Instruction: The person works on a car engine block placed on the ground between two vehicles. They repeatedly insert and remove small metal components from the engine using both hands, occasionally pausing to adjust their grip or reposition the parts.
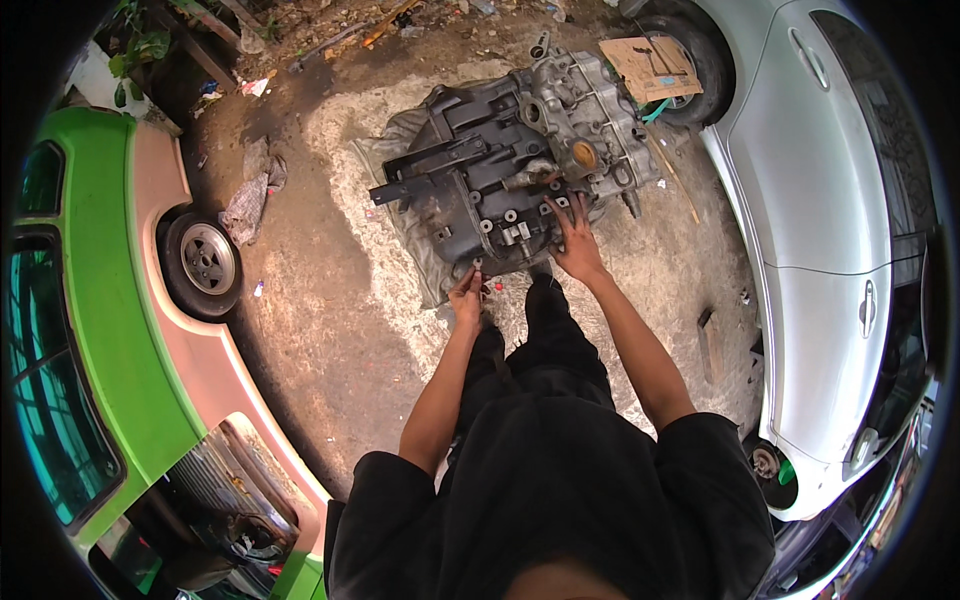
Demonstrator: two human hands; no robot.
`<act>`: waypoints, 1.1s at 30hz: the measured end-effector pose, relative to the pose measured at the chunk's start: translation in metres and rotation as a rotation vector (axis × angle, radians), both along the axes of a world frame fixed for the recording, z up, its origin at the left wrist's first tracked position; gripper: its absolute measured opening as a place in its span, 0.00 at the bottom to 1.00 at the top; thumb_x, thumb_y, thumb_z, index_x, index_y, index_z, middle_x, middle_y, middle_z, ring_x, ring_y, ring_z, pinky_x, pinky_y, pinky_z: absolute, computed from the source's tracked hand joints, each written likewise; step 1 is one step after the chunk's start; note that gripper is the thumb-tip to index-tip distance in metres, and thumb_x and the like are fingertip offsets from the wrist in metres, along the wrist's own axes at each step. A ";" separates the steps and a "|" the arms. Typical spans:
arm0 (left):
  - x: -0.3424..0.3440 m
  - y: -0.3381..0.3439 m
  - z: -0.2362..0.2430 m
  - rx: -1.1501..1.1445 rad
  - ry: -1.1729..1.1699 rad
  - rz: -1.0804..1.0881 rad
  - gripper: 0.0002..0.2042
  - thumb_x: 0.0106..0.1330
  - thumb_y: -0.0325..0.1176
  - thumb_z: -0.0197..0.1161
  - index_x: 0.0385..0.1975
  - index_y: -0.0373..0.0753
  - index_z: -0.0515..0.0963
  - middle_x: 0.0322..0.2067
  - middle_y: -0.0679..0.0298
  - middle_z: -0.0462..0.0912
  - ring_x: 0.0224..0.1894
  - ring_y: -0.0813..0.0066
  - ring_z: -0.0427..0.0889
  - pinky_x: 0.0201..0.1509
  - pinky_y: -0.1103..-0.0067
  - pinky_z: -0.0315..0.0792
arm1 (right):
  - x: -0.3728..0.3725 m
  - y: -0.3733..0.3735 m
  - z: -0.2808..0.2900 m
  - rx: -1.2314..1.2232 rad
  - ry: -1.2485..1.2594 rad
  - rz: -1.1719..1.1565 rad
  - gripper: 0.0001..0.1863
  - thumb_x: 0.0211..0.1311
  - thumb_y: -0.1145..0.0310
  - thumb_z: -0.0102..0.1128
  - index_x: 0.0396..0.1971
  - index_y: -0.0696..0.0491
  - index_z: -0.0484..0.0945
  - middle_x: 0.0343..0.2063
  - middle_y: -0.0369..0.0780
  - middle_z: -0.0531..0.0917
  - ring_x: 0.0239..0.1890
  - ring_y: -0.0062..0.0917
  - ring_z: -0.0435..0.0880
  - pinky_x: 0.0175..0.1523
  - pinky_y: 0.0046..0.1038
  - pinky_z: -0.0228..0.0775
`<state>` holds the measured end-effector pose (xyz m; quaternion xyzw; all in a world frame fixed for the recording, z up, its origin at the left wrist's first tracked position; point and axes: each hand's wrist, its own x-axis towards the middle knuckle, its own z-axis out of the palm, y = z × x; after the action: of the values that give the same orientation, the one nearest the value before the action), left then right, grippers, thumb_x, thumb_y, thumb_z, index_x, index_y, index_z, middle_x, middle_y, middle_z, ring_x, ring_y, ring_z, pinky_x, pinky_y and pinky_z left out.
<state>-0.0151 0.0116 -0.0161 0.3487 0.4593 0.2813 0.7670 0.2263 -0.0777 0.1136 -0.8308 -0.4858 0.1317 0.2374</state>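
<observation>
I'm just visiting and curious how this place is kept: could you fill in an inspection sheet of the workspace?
Surface: rough, stained ground.
Job's things: engine assembly, black and metallic, on a grey sheet.
Clutter: crumpled cloth by the left-hand wheel; wood piece at right; scattered litter.
Hands: left hand has fingertips at the assembly's near edge; right hand rests, fingers spread, on its black part.
Cables: nothing seen.
Surroundings: green-and-tan vehicle at left; silver car at right, cardboard piece near it.
</observation>
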 end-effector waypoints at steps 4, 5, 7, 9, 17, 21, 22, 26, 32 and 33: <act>-0.014 0.009 0.027 -0.015 0.006 -0.180 0.21 0.74 0.26 0.58 0.66 0.36 0.73 0.43 0.58 0.84 0.31 0.77 0.80 0.33 0.75 0.82 | 0.000 -0.001 -0.001 0.007 0.029 0.001 0.55 0.48 0.74 0.72 0.76 0.29 0.53 0.78 0.46 0.45 0.80 0.51 0.37 0.79 0.50 0.52; -0.016 0.011 0.036 -0.005 0.001 -0.210 0.20 0.74 0.25 0.57 0.66 0.36 0.72 0.44 0.57 0.82 0.31 0.76 0.80 0.34 0.75 0.83 | 0.000 -0.001 0.000 0.008 0.046 0.003 0.55 0.49 0.74 0.72 0.76 0.31 0.54 0.78 0.46 0.45 0.80 0.53 0.37 0.79 0.50 0.52; -0.020 0.015 0.052 0.018 -0.029 -0.258 0.20 0.74 0.23 0.54 0.65 0.35 0.71 0.46 0.56 0.80 0.30 0.74 0.81 0.35 0.73 0.84 | -0.001 0.000 0.000 0.004 0.029 0.002 0.55 0.49 0.74 0.72 0.76 0.31 0.54 0.78 0.47 0.45 0.80 0.53 0.37 0.79 0.50 0.51; -0.019 0.016 0.063 0.008 -0.014 -0.193 0.17 0.74 0.22 0.52 0.62 0.34 0.71 0.47 0.55 0.80 0.30 0.72 0.82 0.35 0.73 0.85 | -0.001 0.000 0.001 0.004 0.023 0.004 0.55 0.49 0.73 0.73 0.77 0.31 0.54 0.78 0.47 0.45 0.80 0.53 0.36 0.79 0.50 0.51; -0.028 0.030 0.081 -0.124 -0.245 -0.231 0.23 0.67 0.25 0.50 0.63 0.33 0.70 0.54 0.49 0.78 0.54 0.54 0.83 0.56 0.66 0.82 | 0.000 0.000 0.000 0.031 0.023 0.015 0.56 0.48 0.73 0.74 0.77 0.31 0.53 0.78 0.47 0.45 0.80 0.53 0.37 0.79 0.51 0.49; -0.027 0.041 0.104 -0.214 -0.413 -0.241 0.34 0.56 0.19 0.46 0.69 0.30 0.65 0.60 0.48 0.75 0.66 0.51 0.75 0.70 0.65 0.72 | 0.000 0.000 -0.002 0.029 0.027 0.019 0.56 0.48 0.73 0.73 0.77 0.31 0.53 0.78 0.47 0.46 0.80 0.54 0.37 0.79 0.51 0.49; -0.027 0.042 0.111 -0.212 -0.412 -0.246 0.37 0.53 0.18 0.45 0.71 0.29 0.63 0.61 0.48 0.74 0.68 0.52 0.73 0.73 0.65 0.70 | 0.000 -0.001 -0.002 0.029 0.023 0.020 0.56 0.48 0.73 0.73 0.77 0.31 0.53 0.78 0.47 0.46 0.80 0.54 0.37 0.79 0.51 0.49; -0.028 0.044 0.132 -0.172 -0.439 -0.272 0.38 0.52 0.18 0.49 0.71 0.32 0.64 0.64 0.52 0.73 0.70 0.55 0.71 0.74 0.65 0.69 | -0.001 -0.001 -0.002 0.022 0.005 0.015 0.55 0.49 0.72 0.73 0.77 0.31 0.53 0.78 0.47 0.45 0.80 0.53 0.37 0.79 0.51 0.49; -0.030 0.039 0.111 -0.017 -0.493 -0.288 0.27 0.65 0.21 0.55 0.67 0.35 0.69 0.56 0.58 0.78 0.56 0.67 0.78 0.61 0.72 0.74 | -0.003 0.001 -0.002 -0.028 -0.035 -0.018 0.55 0.51 0.70 0.73 0.76 0.26 0.51 0.78 0.43 0.45 0.81 0.46 0.37 0.79 0.47 0.54; -0.029 0.035 0.103 0.002 -0.463 -0.240 0.22 0.69 0.25 0.56 0.64 0.35 0.72 0.53 0.60 0.79 0.52 0.70 0.79 0.58 0.74 0.74 | -0.003 0.001 -0.001 -0.030 -0.031 -0.020 0.55 0.51 0.70 0.73 0.76 0.26 0.51 0.78 0.43 0.45 0.81 0.46 0.37 0.79 0.46 0.54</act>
<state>-0.0445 0.0468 0.0866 0.3278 0.2267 0.2608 0.8793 0.2233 -0.0770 0.1126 -0.8410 -0.4792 0.1238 0.2184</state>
